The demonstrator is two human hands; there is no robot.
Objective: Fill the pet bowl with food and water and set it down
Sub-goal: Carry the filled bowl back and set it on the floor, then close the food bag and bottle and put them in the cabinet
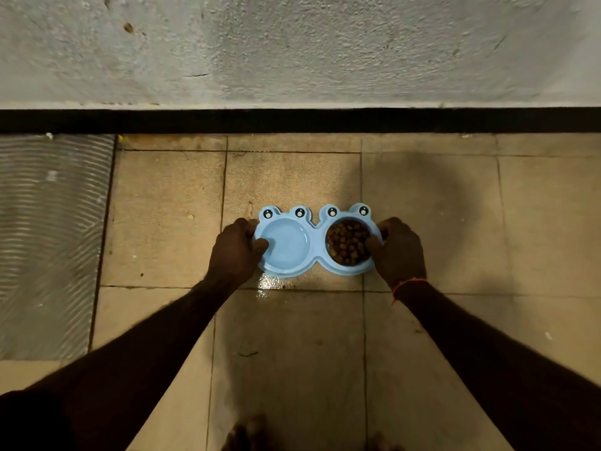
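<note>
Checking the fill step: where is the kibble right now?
In the head view, the kibble fills the right compartment of the blue pet bowl, beside the right hand.

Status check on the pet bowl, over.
Left hand and right hand each grip an end of the blue bowl. Kibble in right dish. Wet patch on floor.
</note>
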